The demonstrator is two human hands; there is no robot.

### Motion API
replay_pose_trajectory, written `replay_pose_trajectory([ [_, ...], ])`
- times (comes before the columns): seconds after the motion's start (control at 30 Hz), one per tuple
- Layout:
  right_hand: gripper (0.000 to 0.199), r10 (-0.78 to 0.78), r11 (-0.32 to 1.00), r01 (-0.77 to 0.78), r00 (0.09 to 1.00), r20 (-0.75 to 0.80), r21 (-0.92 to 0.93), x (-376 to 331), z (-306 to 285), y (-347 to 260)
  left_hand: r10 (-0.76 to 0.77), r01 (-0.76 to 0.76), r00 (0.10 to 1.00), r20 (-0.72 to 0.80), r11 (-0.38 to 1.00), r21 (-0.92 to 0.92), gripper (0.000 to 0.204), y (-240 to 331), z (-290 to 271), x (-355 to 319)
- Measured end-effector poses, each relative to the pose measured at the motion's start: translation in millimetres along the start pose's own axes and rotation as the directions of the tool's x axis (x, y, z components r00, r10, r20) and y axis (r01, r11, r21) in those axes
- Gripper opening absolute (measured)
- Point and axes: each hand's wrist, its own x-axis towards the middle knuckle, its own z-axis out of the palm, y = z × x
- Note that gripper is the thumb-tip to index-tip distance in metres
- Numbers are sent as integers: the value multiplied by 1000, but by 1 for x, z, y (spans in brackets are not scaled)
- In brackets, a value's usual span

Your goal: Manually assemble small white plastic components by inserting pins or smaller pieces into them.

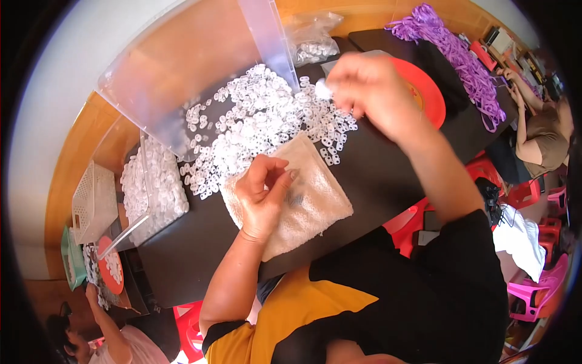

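Observation:
Above a beige towel [324, 209] on the dark table, my left hand [264, 194] is closed, thumb against fingers; whatever it pinches is too small to make out. A small greyish spot on the towel beside it is unclear. My right hand [373, 88], blurred, is raised over the right end of a pile of white plastic pieces [257, 121]. At its fingertips is a small white piece [323, 90], apparently pinched. Many of the pile's pieces are flat and oval with two holes. They spread from a tipped clear plastic bin [176, 67] to the towel's far edge.
A red round tray [427, 91] lies behind my right wrist, with a purple strap bundle [454, 60] beyond. A clear bag [315, 45] sits at the back. Left are a clear box of white pieces [154, 188] and a white basket [95, 203]. Other people work at both sides.

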Motion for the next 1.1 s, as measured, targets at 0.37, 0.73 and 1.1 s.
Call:
replay_pose_trajectory([
  [0.37,4,-205,723,-16,950,-237,-691,223,-91,90,29,-30,999,-29,999,-27,14,1,0,0],
  [0.73,6,-6,926,104,965,261,-364,76,-12,49,-217,110,938,-272,926,-362,8,18,-10,11],
  [1.1,14,-262,532,421,907,330,-735,40,82,64,-245,-2,890,-385,842,-540,11,4,-31,23],
])
